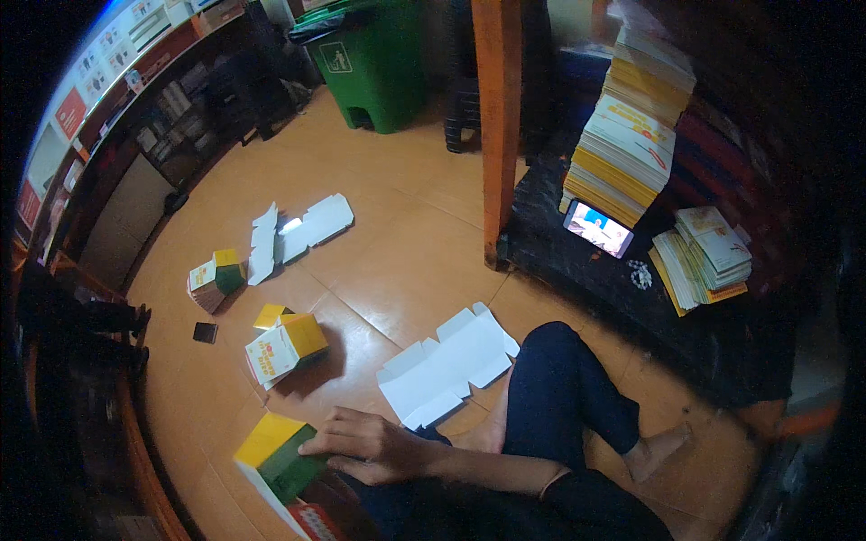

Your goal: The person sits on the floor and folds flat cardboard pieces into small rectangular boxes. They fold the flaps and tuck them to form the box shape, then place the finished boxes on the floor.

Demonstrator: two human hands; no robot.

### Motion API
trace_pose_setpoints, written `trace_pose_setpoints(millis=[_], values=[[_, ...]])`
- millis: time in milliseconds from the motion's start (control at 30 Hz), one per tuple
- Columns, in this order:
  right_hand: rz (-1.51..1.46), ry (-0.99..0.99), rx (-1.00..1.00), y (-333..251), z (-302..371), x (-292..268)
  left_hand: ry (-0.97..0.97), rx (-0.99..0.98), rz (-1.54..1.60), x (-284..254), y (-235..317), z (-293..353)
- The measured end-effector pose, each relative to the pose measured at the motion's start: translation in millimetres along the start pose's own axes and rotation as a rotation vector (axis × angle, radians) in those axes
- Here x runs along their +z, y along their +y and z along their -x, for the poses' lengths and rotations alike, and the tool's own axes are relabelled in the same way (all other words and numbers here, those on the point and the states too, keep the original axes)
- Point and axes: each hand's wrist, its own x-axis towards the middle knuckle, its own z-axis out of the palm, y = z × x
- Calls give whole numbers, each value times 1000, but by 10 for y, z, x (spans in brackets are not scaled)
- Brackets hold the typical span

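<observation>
My right hand (pixel 365 446) reaches leftward across my body. Its bent fingers rest against the green side of a yellow, green and white carton (pixel 289 460), which stands tilted at the lower left. The carton's lower part, with a red printed patch, runs down to the picture's edge. My left hand does not show. Just beyond the held carton, another yellow and white carton (pixel 287 350) sits on the tiled floor. A flat white carton blank (pixel 446 362) lies unfolded in front of my bent knee, its flaps spread out.
Farther off lie a second white blank (pixel 311 225), a group of cartons (pixel 215 281) and a small dark square (pixel 205 333). On a black-covered ledge, a lit phone (pixel 598 228) leans against a tall stack of flat cartons (pixel 622 149). A wooden post (pixel 499 126) and green bin (pixel 370 72) stand behind.
</observation>
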Motion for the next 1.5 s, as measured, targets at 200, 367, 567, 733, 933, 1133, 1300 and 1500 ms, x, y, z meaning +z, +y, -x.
trace_pose_setpoints(millis=[200,367,567,733,933,1133,1300,1500], values=[[197,152,-33,58,22,18,-8,-16,16,26,28,28],[244,247,-14,45,59,14,-153,25,-188,12,-65,-45],[180,145,-66,90,49,30,-59,72,121,-62,-280,10],[115,45,-19,135,88,26,33,-112,478,-52,-246,-97],[218,33,-53,99,92,10,-74,-178,469,123,174,-100],[88,-22,21,72,-7,-123,115,-141,273,221,233,-146],[69,41,279,87,-102,-315,-17,4,161,-31,33,-116],[-551,-137,743,313,-52,-528,-424,-82,-162,-572,-174,-77]])
